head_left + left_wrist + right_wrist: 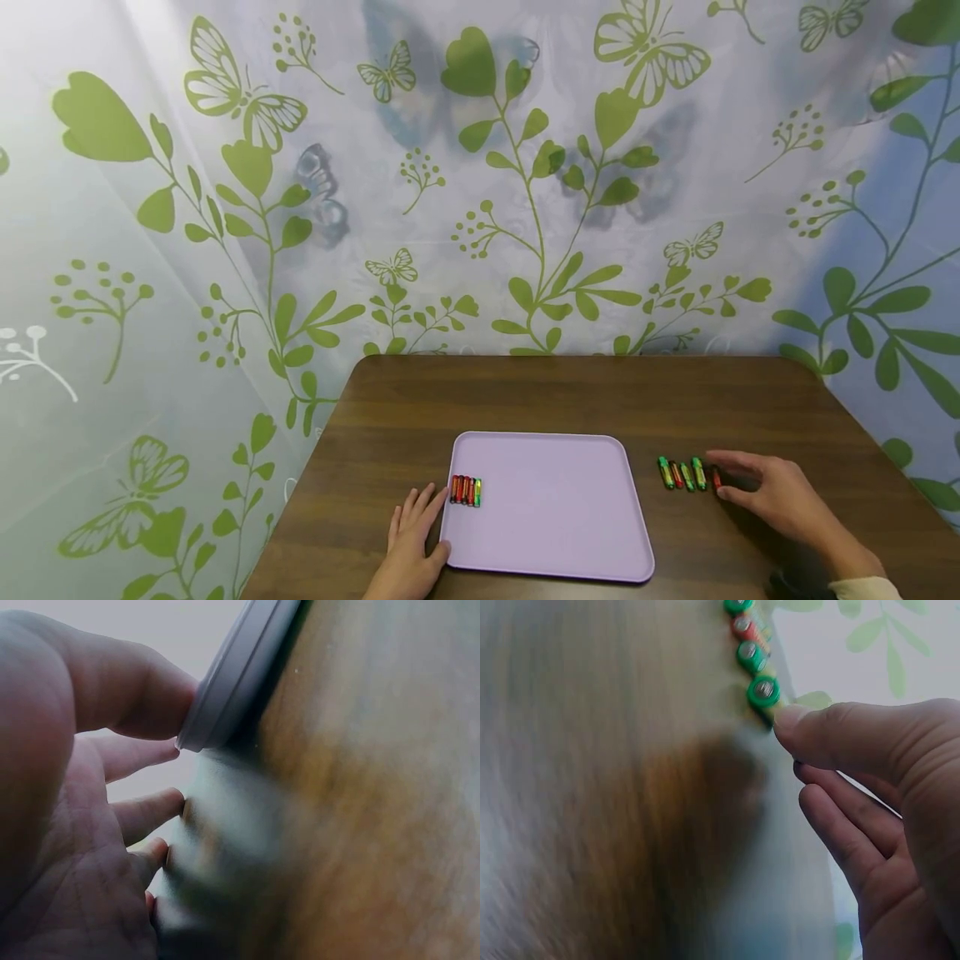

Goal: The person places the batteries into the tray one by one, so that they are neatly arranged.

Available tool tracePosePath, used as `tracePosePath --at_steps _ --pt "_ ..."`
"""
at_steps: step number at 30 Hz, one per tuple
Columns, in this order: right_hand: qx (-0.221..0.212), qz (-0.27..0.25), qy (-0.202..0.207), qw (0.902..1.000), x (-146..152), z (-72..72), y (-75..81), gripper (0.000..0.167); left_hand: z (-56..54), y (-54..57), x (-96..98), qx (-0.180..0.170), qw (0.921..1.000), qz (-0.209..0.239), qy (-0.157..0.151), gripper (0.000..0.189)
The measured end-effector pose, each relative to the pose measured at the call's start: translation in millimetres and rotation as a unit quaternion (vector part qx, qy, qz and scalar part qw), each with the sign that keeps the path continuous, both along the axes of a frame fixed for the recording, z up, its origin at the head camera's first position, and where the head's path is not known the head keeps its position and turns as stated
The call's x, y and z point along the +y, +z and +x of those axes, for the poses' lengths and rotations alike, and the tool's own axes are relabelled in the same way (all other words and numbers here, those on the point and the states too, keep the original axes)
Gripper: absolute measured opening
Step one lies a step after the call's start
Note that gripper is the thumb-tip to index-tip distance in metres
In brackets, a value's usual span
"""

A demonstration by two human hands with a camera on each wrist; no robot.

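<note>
Pinching a small red battery point(716, 477) with the right hand point(780, 496), on the bench point(397, 400) right of the tray. With grip opened just to the battery's length, thumb below and forefinger above in the head view. Hidden behind the thumb in the right wrist view. Seen lined up just left of it, between it and the tray: four batteries point(677, 475), three green and one red, slightly tilted, hence in the way on that side. Resting the left hand point(412, 542) at the left edge of the lilac tray point(547, 517), with grip loose, fingers spread and mostly straight, thumb against the rim. Lying just inside that edge near the left fingertips: a tight row of batteries point(461, 491), mostly red, green at the right end. Hung behind the bench: a leaf-and-butterfly curtain point(450, 250).
</note>
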State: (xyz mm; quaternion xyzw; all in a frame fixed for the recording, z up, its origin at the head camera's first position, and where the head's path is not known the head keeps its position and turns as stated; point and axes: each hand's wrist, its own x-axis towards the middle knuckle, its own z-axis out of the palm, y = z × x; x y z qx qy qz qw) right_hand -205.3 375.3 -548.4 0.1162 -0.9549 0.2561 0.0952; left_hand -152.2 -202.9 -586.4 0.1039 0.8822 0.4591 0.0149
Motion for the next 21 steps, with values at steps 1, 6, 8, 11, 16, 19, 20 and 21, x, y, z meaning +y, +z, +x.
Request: tracePosePath --at_steps 1,6,8,11,16,19,20,21 --pt "0.003 -0.004 0.0 1.0 -2 2.2 0.8 0.053 0.1 -0.1 0.1 0.003 1.0 0.0 0.001 0.076" --pt "0.033 -0.036 0.002 0.9988 -18 10.6 6.8 0.053 3.3 9.7 0.7 0.001 1.0 0.004 -0.004 0.076" --pt "0.04 -0.045 0.003 0.9982 -27 12.8 10.0 0.052 4.9 14.0 0.8 -0.013 0.9999 -0.006 -0.006 0.075" --pt "0.044 -0.055 0.002 0.9975 -43 13.9 14.5 0.051 6.7 16.4 1.0 -0.024 0.9996 -0.013 -0.009 0.076" --pt "0.046 -0.078 0.01 0.9959 -71 10.7 16.9 0.048 10.5 19.3 1.8 -0.024 0.9996 -0.014 -0.008 0.075" --pt "0.048 -0.098 0.021 0.9938 -87 8.3 14.6 0.046 12.7 21.3 1.4 -0.024 0.9995 -0.019 -0.01 0.075" --pt "0.043 -0.103 0.024 0.9935 -93 7.9 14.0 0.046 13.1 20.9 1.1 -0.024 0.9995 -0.017 -0.011 0.076" --pt "0.04 -0.107 0.027 0.9931 -98 7.4 13.3 0.046 13.6 20.1 0.8 -0.023 0.9996 -0.014 -0.011 0.076"
